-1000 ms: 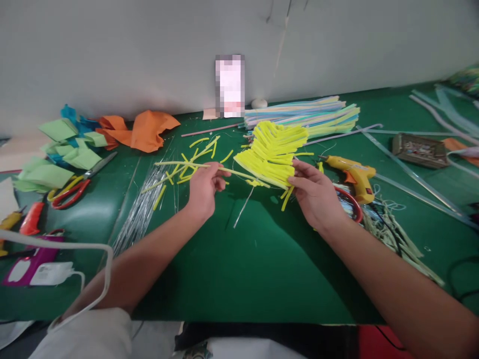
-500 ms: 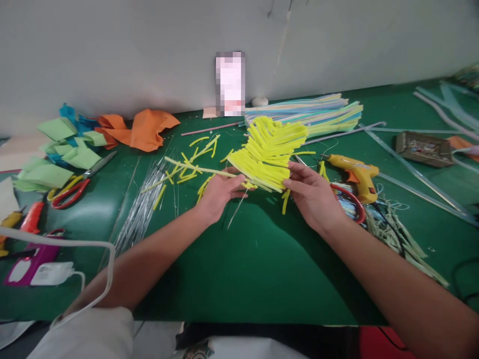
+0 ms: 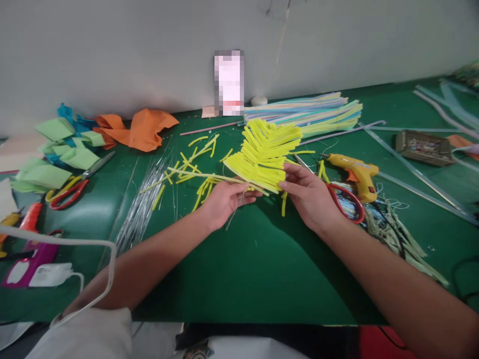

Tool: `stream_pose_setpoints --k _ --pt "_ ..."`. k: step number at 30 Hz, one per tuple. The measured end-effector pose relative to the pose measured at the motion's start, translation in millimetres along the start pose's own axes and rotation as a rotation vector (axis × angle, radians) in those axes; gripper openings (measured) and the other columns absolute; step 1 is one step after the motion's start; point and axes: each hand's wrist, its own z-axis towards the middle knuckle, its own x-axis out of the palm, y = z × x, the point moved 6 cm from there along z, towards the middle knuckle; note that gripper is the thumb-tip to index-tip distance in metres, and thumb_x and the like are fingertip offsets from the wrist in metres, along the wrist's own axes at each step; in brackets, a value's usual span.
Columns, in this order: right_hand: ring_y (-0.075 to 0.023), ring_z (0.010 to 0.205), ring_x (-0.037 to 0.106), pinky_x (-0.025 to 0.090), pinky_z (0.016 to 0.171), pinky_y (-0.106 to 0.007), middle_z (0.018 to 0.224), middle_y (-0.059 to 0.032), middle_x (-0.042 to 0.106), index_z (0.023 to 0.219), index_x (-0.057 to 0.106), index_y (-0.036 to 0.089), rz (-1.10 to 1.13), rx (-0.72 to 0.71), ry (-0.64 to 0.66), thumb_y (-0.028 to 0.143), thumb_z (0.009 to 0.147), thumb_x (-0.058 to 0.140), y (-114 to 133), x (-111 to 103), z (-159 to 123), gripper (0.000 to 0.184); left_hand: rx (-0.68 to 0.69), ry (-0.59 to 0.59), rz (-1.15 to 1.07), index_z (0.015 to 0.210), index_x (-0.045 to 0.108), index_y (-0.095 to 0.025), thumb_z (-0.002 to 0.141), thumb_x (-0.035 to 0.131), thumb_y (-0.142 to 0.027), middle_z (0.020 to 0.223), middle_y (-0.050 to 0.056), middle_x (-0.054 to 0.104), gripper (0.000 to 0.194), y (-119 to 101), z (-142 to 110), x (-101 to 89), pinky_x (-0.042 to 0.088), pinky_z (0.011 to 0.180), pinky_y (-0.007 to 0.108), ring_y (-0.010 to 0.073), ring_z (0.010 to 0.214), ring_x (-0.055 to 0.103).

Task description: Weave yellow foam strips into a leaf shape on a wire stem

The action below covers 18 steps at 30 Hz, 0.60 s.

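Between my hands is a bright yellow leaf shape [image 3: 264, 152] made of short pipe cleaners set in slanting rows, held just above the table. My left hand [image 3: 220, 202] pinches a long pale yellow pipe cleaner [image 3: 198, 173] by the leaf's lower edge, where a thin wire hangs down. The fingers of my right hand [image 3: 310, 194] are closed on the leaf's lower right edge. Several cut yellow pipe-cleaner pieces [image 3: 187, 167] lie on the green table left of the leaf. What sits under my left fingertips is partly hidden.
Red-handled scissors [image 3: 352, 212] and a yellow glue gun [image 3: 355, 172] lie right of my right hand. Behind the leaf is a pastel pipe-cleaner bundle [image 3: 318, 112]; a phone [image 3: 229, 82] leans on the wall. Wires [image 3: 144, 199], more scissors [image 3: 71, 194] and a white cable [image 3: 75, 243] are on the left.
The leaf has shifted slightly left and tilted a little. My left hand and the long pipe cleaner have moved right, so the pipe cleaner now lies along the leaf's lower edge.
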Motion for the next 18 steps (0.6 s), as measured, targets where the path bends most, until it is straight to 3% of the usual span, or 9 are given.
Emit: stream_pose_setpoints --k 8,12,18 --pt "-0.0205 0.093 0.067 0.053 0.073 -0.034 0.099 -0.0002 0.073 0.095 0.067 0.027 -0.032 0.018 0.022 0.03 0.056 0.088 -3.0 1.1 -0.3 0.045 -0.009 -0.049 -0.041 0.1 0.071 -0.009 0.08 0.06 -0.009 0.095 0.01 0.075 0.023 -0.5 -0.8 -0.8 0.056 0.075 0.026 0.0158 0.079 0.072" --pt "-0.0212 0.095 0.066 0.054 0.072 -0.035 0.101 -0.001 0.072 0.098 0.065 0.027 -0.08 -0.016 0.039 0.032 0.06 0.086 -2.5 0.7 -0.1 0.043 -0.04 -0.034 -0.052 0.094 0.072 -0.009 0.081 0.058 -0.012 0.085 0.01 0.075 0.019 2.1 -1.6 0.1 0.057 0.079 0.03 0.0173 0.079 0.072" --pt "-0.0213 0.095 0.067 0.054 0.072 -0.034 0.1 -0.0011 0.073 0.096 0.066 0.027 -0.043 0.002 0.03 0.03 0.057 0.087 -4.1 1.5 0.0 0.044 -0.068 0.019 -0.036 0.102 0.071 -0.01 0.082 0.06 -0.017 0.096 0.012 0.076 0.024 7.6 -2.7 4.3 0.056 0.079 0.03 0.0199 0.087 0.072"
